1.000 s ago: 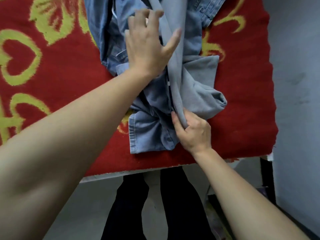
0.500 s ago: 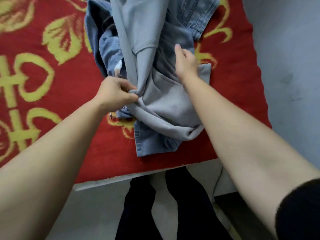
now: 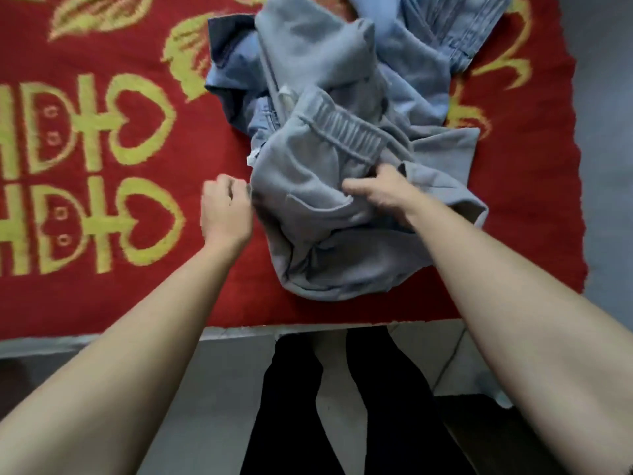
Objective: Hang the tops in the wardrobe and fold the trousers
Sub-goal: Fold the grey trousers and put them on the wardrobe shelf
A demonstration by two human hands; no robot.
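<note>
Grey sweat trousers [image 3: 318, 234] with a ribbed elastic waistband lie bunched on top of a heap of blue denim garments [image 3: 421, 66] on the red cover. My right hand [image 3: 383, 193] grips a fold of the grey fabric just below the waistband. My left hand [image 3: 226, 214] sits at the left edge of the grey trousers with its fingers curled. Motion blur hides whether it pinches the cloth.
The heap lies on a red cover with yellow heart and leaf patterns [image 3: 102, 166], whose front edge [image 3: 239, 329] runs across the middle of the view. Below it are a grey floor and my dark-trousered legs [image 3: 342, 406]. A grey wall [image 3: 606, 132] stands on the right.
The grey trousers were pulled toward the front edge and their waistband now shows. My right hand moved down from the far side onto the fabric. My left hand shifted to the left edge.
</note>
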